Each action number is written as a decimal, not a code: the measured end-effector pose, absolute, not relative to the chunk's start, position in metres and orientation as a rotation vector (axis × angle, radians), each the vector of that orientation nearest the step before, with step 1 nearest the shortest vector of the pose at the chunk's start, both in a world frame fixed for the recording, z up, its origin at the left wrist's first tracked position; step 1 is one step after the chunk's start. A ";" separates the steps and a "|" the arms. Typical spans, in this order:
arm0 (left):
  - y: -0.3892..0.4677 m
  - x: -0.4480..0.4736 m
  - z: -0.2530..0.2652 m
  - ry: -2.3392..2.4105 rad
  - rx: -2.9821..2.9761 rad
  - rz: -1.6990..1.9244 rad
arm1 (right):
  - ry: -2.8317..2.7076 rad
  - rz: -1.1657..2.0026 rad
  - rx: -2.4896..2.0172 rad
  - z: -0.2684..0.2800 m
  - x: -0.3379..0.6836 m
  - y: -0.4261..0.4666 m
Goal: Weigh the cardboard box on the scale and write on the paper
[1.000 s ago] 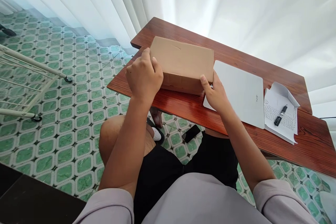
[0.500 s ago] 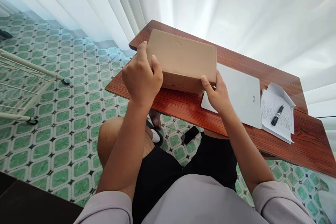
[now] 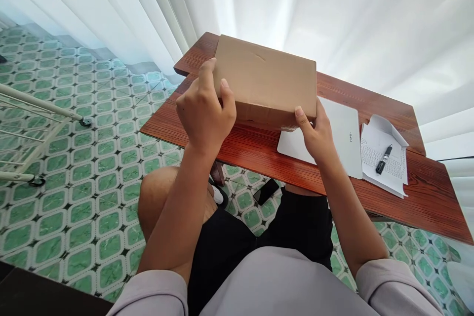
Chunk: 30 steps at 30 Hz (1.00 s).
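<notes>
Between both hands is a closed brown cardboard box, held over the wooden table and tilted so its broad face and near side show. My left hand grips the box's left end, with the thumb on the near left corner. At the near right corner, my right hand has its thumb on the side and its other fingers behind the right end, partly hidden. A light grey laptop, lid down, lies on the table, and the box and right hand cover part of it.
The reddish-brown wooden table carries papers with writing and a black marker on top, right of the laptop. A dark phone lies on the tiled floor below. A white wheeled rack stands at left; a white curtain hangs behind.
The box has moved slightly to the right with both hands still on it, now covering more of the laptop. The whole view has shifted a little.
</notes>
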<state>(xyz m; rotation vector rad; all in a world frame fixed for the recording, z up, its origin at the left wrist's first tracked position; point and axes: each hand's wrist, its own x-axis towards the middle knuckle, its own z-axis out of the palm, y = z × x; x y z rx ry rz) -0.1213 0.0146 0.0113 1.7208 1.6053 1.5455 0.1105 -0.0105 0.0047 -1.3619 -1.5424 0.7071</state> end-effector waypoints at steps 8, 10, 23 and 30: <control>0.014 -0.101 0.015 1.542 1.751 1.481 | -1.496 0.647 -1.375 0.009 0.133 -0.020; 0.013 -0.095 0.016 1.500 1.765 1.464 | -1.483 0.631 -1.389 0.012 0.138 -0.023; 0.003 -0.055 0.024 1.541 2.065 1.381 | -1.358 0.500 -1.425 0.020 0.178 -0.049; -0.003 -0.035 0.019 1.294 1.980 1.371 | -1.236 0.467 -1.444 0.009 0.204 -0.064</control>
